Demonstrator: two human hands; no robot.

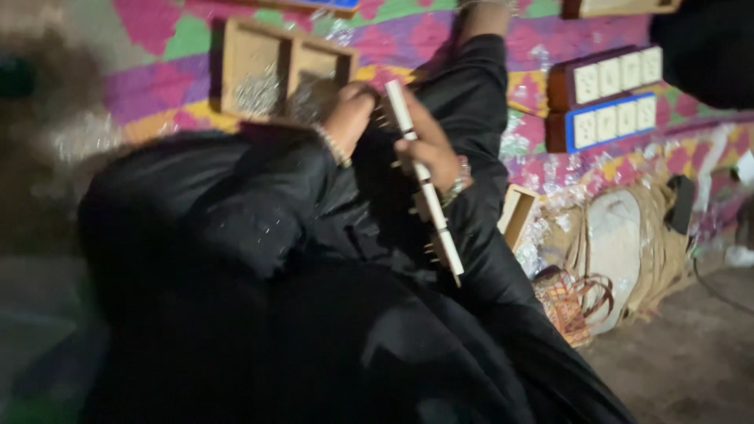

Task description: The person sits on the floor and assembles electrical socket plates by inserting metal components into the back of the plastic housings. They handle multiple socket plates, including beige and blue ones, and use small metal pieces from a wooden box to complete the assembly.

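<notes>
Your right hand (434,149) and left hand (351,118) grasp the long white pin-studded strip (424,184) at frame centre; many pins are already seated.

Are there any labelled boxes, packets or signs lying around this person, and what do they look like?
Brown box, upper right on the patterned mat: long, with a row of white squarish panels.
Blue-edged box, just below it: same shape, white panels too.
Open wooden tray, upper left: two compartments with shiny contents.
Small patterned packet, lower right by a woven basket: orange and red.
No screens or signs.
</notes>
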